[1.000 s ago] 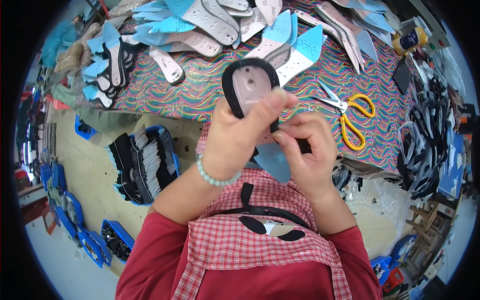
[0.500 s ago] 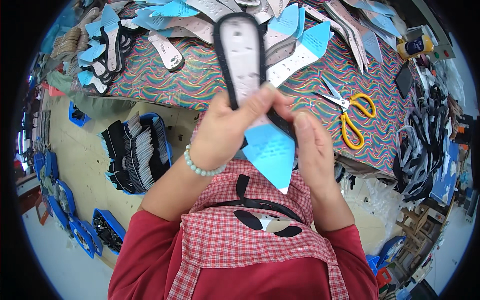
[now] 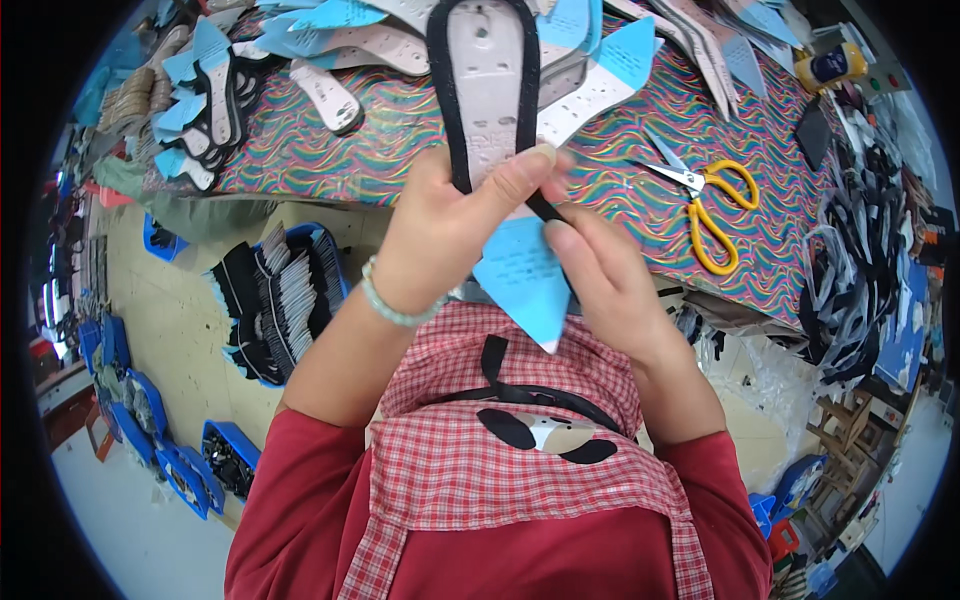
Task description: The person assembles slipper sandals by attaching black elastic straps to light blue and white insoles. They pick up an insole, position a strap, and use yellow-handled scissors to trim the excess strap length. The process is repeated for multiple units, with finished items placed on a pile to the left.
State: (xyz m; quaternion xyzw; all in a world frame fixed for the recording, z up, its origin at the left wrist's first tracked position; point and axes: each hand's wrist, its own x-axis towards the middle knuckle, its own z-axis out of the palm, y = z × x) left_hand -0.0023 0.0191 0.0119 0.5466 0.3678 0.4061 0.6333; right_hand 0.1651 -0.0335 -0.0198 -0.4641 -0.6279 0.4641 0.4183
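A shoe-part workshop: insoles (image 3: 487, 95), scissors (image 3: 695, 182), blue bins (image 3: 243, 440).

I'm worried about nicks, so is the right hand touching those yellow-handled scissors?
Apart. The head view shows a strip of patterned tablecloth between the right hand and the yellow-handled scissors.

Bright, even light, soft shadows, strong fisheye bending toward the rim — black corners, pale lower-left floor (image 3: 110, 510)

Log: I have passage over bare desk (image 3: 390, 130) left of the held insole (image 3: 487, 85) | insole piles (image 3: 375, 45) block the far side | open scissors (image 3: 697, 183) obstruct the way beyond the right hand (image 3: 612, 272).
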